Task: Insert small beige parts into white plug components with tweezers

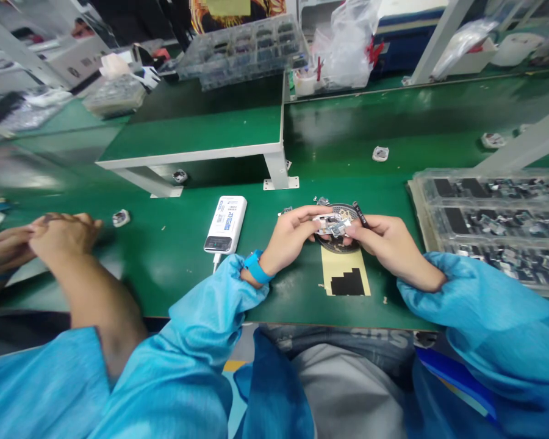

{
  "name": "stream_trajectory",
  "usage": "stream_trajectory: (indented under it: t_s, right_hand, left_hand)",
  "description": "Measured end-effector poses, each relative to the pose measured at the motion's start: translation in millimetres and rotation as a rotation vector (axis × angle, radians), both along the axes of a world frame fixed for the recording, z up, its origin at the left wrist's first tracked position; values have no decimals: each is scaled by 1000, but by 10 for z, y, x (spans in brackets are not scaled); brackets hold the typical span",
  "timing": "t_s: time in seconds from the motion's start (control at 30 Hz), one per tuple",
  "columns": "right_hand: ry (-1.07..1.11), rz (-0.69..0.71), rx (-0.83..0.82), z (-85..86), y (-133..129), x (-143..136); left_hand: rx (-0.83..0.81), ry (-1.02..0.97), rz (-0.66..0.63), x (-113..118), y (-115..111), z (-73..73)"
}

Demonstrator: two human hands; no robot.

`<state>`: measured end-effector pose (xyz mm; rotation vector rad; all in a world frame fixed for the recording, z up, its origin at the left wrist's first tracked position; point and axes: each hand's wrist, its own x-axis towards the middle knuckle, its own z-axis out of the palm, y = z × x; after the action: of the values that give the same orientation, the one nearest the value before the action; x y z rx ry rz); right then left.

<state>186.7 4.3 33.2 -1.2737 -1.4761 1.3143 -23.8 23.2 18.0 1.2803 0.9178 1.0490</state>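
Observation:
My left hand (295,235) is closed on one side of a small white housing (322,223) with metallic electronic parts in it. My right hand (388,244) is closed too, its thumb and finger at the housing's right side by a silvery part (341,227). A thin black tool (360,214) with pale marks sticks up from the right hand's fingers; its lower end is hidden. Below both hands lies a round dark dish (336,247) with small bits in it. A yellow sheet (328,268) bearing black adhesive pieces (348,283) sits partly under the dish.
A white power bank (226,219) with a cable lies left of my hands. Clear trays (507,210) of small parts stand at right. A green raised shelf (201,128) is ahead. At left, a co-worker's hands (59,235) are clasped. Small white housings (380,153) are scattered about.

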Motion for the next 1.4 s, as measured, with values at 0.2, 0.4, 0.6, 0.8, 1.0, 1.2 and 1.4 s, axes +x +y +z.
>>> stream_trajectory:
  t_s: [0.2,0.4,0.6,0.8,1.0,1.2,1.4]
  right_hand:
    - [-62,32,39,-20,-14,-14]
    - [26,24,-69,-68,-14,-20]
    - [160,-3,-190,-102,6,-4]
    - [158,-9,-192,-100,9,-21]
    - [97,-4,-138,-92,17,-12]
    - [28,-9,-69,-80,34,-12]
    - [28,-119,95,-167,65,-26]
  left_hand:
    - [63,-42,-81,27,-56,-33]
    - [117,46,-84,36,-112,-53]
    - [182,156,-30,58,-112,-62]
    - [376,278,25,55,-110,-87]
    - [541,380,46,30,-113,-84]
    - [565,363,53,34,-126,-100]
    - [251,173,55,74,-134,-87]
